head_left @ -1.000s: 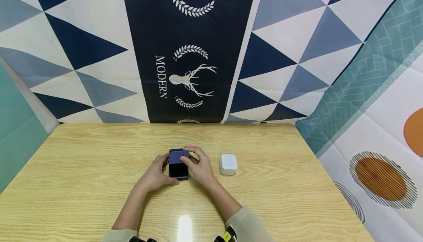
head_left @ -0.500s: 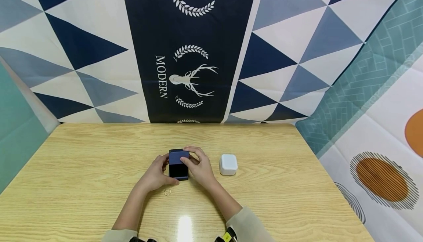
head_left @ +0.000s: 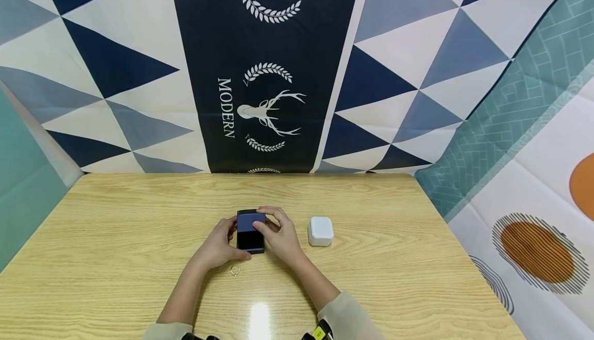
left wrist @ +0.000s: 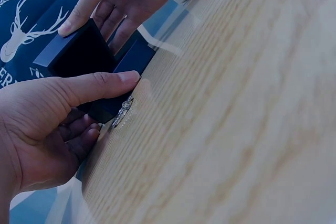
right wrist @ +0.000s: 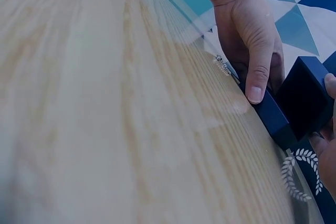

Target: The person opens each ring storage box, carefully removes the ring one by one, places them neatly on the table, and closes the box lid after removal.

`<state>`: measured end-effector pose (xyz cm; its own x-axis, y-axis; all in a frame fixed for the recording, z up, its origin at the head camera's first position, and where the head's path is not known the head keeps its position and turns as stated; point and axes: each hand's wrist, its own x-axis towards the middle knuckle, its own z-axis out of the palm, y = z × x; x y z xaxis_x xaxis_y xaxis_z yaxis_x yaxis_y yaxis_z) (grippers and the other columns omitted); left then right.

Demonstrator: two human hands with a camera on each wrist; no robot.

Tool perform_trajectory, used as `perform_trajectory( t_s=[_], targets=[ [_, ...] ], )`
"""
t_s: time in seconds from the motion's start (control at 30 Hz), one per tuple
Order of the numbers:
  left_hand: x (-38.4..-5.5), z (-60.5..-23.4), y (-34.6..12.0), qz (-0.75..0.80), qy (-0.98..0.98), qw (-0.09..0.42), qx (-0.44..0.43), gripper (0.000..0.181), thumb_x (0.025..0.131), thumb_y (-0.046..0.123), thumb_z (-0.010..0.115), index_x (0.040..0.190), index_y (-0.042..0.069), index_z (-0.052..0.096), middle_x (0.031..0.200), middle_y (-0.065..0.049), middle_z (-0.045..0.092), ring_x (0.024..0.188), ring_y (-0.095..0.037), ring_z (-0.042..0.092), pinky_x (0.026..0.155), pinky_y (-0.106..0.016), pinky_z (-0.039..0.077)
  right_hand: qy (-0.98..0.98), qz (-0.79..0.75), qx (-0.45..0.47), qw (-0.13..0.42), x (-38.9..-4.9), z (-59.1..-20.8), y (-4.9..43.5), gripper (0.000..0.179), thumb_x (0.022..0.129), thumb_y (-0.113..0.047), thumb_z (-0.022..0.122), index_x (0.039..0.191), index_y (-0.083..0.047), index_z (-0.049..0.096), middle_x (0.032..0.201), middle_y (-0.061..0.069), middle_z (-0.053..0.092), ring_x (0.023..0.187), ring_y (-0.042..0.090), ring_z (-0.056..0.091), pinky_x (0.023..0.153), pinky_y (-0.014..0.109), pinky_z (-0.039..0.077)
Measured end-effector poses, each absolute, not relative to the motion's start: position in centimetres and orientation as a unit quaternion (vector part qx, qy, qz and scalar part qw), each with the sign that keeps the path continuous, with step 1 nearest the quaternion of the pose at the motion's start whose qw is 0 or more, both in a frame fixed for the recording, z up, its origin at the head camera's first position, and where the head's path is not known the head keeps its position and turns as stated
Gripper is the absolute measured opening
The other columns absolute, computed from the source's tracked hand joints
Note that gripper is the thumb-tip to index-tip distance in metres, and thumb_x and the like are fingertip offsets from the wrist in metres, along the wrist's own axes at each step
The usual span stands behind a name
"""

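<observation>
A dark navy ring box (head_left: 250, 220) rests on the wooden table with its lid raised. My left hand (head_left: 219, 245) grips the base, its thumb along the near side. On the lid, my right hand (head_left: 282, 238) pinches the edge between thumb and fingers. In the left wrist view the lid (left wrist: 63, 53) stands tilted up from the base (left wrist: 131, 61), and its inner side looks black. A ring (left wrist: 123, 111) with small sparkling stones lies on the table just in front of the box, close to my left thumb but apart from it. The inside of the base is mostly hidden.
A white rounded cube (head_left: 320, 230) stands on the table (head_left: 394, 257) to the right of my right hand. Behind the table's far edge hangs a blue and white patterned cloth (head_left: 264, 71).
</observation>
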<state>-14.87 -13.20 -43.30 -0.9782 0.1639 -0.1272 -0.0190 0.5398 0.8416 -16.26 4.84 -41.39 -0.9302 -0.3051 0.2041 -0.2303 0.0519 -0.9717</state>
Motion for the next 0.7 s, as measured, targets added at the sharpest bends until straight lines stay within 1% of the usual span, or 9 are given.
perform_trajectory(
  t_s=[0.1,0.23,0.3,0.37,0.5,0.6,0.7],
  targets=[
    [-14.9,-43.3,-13.2,0.478,0.872,0.096,0.041,0.101,0.062,0.023,0.088,0.143,0.000,0.032,0.124,-0.015,0.048,0.112,-0.030,0.048,0.094,-0.048,0.043,0.725,-0.664,-0.182,0.026,-16.8,-42.5,4.9,0.031,0.088,-0.008,0.063,0.117,0.002,0.059,0.131,0.018,0.048,0.128,0.029,0.044,0.106,0.032,0.040],
    [-14.8,-43.4,-13.2,0.478,0.872,0.096,0.041,0.102,0.061,0.022,0.088,0.143,-0.001,0.032,0.125,-0.016,0.048,0.115,-0.032,0.048,0.096,-0.049,0.042,0.725,-0.663,-0.187,0.016,-17.1,-43.5,4.9,0.031,0.087,-0.013,0.065,0.116,-0.002,0.060,0.130,0.013,0.050,0.127,0.026,0.045,0.105,0.030,0.041],
    [-14.8,-43.4,-13.2,0.479,0.872,0.096,0.042,0.102,0.061,0.022,0.088,0.143,-0.001,0.033,0.125,-0.016,0.048,0.115,-0.032,0.048,0.096,-0.049,0.042,0.724,-0.663,-0.190,0.014,-16.9,-43.2,4.9,0.032,0.087,-0.012,0.065,0.116,-0.001,0.060,0.129,0.014,0.050,0.127,0.027,0.045,0.105,0.031,0.041],
    [-14.9,-43.5,-13.3,0.479,0.871,0.096,0.043,0.102,0.061,0.022,0.088,0.143,-0.002,0.032,0.125,-0.016,0.048,0.115,-0.032,0.048,0.096,-0.049,0.042,0.727,-0.660,-0.190,0.017,-16.6,-42.5,4.9,0.031,0.087,-0.009,0.064,0.116,0.002,0.059,0.129,0.017,0.050,0.127,0.028,0.045,0.105,0.033,0.041],
    [-14.9,-43.6,-13.3,0.484,0.869,0.095,0.046,0.102,0.061,0.021,0.088,0.143,-0.001,0.032,0.125,-0.016,0.048,0.118,-0.034,0.048,0.098,-0.050,0.042,0.727,-0.660,-0.185,0.023,-16.6,-42.2,4.9,0.030,0.087,-0.004,0.063,0.115,0.005,0.059,0.130,0.019,0.049,0.127,0.030,0.044,0.105,0.036,0.041],
    [-15.0,-43.6,-13.2,0.487,0.867,0.094,0.046,0.101,0.062,0.020,0.088,0.143,-0.001,0.032,0.125,-0.016,0.048,0.120,-0.036,0.047,0.100,-0.051,0.042,0.721,-0.665,-0.195,0.011,-17.0,-43.4,4.9,0.030,0.087,-0.007,0.064,0.115,0.001,0.060,0.131,0.017,0.049,0.128,0.029,0.043,0.105,0.034,0.041],
    [-15.0,-43.5,-13.2,0.486,0.867,0.095,0.046,0.101,0.062,0.020,0.088,0.143,-0.001,0.032,0.124,-0.016,0.048,0.120,-0.036,0.047,0.100,-0.050,0.042,0.722,-0.662,-0.203,0.003,-17.0,-43.7,5.0,0.030,0.086,-0.010,0.065,0.114,0.001,0.060,0.131,0.016,0.050,0.128,0.029,0.043,0.105,0.032,0.041]
  ],
)
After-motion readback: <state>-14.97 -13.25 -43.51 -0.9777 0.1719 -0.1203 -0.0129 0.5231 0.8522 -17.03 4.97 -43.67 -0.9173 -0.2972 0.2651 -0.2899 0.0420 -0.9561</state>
